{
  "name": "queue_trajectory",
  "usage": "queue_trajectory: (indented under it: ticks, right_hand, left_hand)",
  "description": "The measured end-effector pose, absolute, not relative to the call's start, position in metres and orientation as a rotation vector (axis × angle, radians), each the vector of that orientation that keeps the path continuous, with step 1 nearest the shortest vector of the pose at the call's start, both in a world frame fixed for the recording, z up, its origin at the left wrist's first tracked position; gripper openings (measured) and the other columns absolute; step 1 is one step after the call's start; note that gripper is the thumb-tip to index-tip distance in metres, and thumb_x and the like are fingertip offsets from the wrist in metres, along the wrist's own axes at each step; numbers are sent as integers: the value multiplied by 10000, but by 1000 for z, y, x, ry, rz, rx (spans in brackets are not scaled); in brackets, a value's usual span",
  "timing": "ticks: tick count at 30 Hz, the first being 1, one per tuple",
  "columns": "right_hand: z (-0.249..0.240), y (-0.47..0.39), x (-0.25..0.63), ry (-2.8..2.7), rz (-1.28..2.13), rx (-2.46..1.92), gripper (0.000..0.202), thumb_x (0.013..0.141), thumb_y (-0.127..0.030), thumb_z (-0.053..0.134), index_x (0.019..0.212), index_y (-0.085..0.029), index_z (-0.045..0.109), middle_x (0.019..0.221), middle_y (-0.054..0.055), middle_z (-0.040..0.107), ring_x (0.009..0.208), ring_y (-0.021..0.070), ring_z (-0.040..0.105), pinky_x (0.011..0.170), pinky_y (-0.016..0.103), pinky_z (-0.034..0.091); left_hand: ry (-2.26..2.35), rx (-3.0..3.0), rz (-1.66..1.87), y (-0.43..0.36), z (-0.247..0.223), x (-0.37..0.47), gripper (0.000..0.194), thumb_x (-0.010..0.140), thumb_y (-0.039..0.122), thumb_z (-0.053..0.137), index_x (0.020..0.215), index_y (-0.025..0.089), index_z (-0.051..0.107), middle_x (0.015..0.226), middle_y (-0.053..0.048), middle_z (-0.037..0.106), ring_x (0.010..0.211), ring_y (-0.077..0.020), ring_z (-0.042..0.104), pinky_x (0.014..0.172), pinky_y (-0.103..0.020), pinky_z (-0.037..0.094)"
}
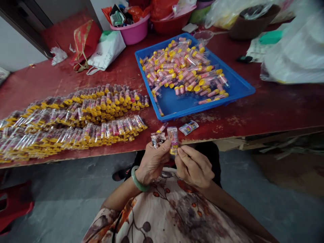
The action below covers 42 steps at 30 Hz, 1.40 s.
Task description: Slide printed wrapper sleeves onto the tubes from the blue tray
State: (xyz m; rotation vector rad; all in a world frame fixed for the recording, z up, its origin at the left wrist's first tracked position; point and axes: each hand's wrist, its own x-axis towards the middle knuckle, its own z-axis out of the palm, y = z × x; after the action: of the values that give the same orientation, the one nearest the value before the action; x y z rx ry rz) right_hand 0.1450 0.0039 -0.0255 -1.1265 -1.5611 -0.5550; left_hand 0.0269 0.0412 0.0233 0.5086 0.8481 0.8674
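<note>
Over the table's front edge, my left hand (155,158) is closed on a small clear tube (172,139) with a yellow cap and a printed label. Pinched in the same hand is a little bundle of printed labels (158,138). The fingers of my right hand (194,166) are pressed together at the lower, capped end of that tube. Just beyond, a loose capped tube (162,127) lies on the red table (118,76). A printed label stack (188,127) rests to its right.
A blue tray (174,115) holds a heap of tubes with pink contents. Stacked rows of labelled tubes (101,131) fill the table's left front. Behind stand a pink basin (134,30), a red basin (172,25) and bags (107,50). A red stool (16,202) is at lower left.
</note>
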Motion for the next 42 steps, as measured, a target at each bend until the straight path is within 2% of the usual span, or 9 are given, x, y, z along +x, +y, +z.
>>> queue_trajectory:
  ticks: [7, 13, 16, 20, 25, 33, 42]
  right_hand:
    - [-25, 3, 141, -1493, -424, -1186, 328, 764, -91, 674, 1069, -213, 653, 865, 39, 737, 678, 176, 713, 617, 276, 608]
    - [-17, 5, 136, -1510, -353, -1132, 308, 756, -20, 626, 1010, -194, 636, 816, 40, 723, 676, 168, 713, 587, 259, 605]
    - [-19, 4, 137, -1517, -294, -1103, 273, 753, -15, 633, 976, -173, 636, 810, 54, 718, 673, 171, 709, 585, 266, 601]
    - [-22, 1, 139, -1483, -154, -1129, 240, 763, -46, 660, 953, -190, 633, 796, 40, 709, 666, 166, 696, 572, 271, 586]
    - [-27, -2, 138, -1395, -71, -1157, 308, 740, -108, 708, 1025, -202, 642, 876, 59, 707, 725, 193, 692, 609, 313, 596]
    - [-22, -2, 138, -1405, -120, -1164, 277, 757, -100, 674, 1009, -214, 659, 864, 47, 719, 719, 188, 696, 613, 299, 584]
    - [-20, 1, 140, -1432, -168, -1186, 266, 756, -84, 668, 988, -215, 663, 848, 47, 723, 692, 181, 698, 599, 291, 585]
  left_hand:
    - [855, 563, 888, 45, 25, 21, 496, 622, 393, 849, 576, 174, 406, 509, 99, 264, 452, -23, 171, 425, -214, 133]
    - [850, 571, 922, 47, 24, 19, 379, 612, 330, 862, 640, 137, 537, 525, 92, 314, 458, -18, 182, 429, -207, 151]
    - [836, 548, 910, 47, 22, 18, 355, 645, 312, 846, 659, 135, 538, 529, 93, 304, 457, -17, 177, 420, -199, 136]
    - [809, 513, 888, 48, 23, 17, 372, 682, 320, 824, 645, 144, 499, 527, 99, 271, 447, -15, 155, 403, -190, 117]
    - [807, 490, 852, 47, 26, 17, 394, 656, 359, 840, 657, 145, 509, 517, 101, 285, 430, -9, 150, 390, -184, 117]
    - [863, 480, 851, 44, 24, 22, 459, 565, 410, 880, 632, 151, 506, 499, 101, 309, 425, -9, 178, 394, -191, 131]
    - [860, 487, 864, 43, 26, 23, 452, 601, 396, 864, 646, 162, 481, 506, 107, 283, 433, -14, 161, 399, -197, 118]
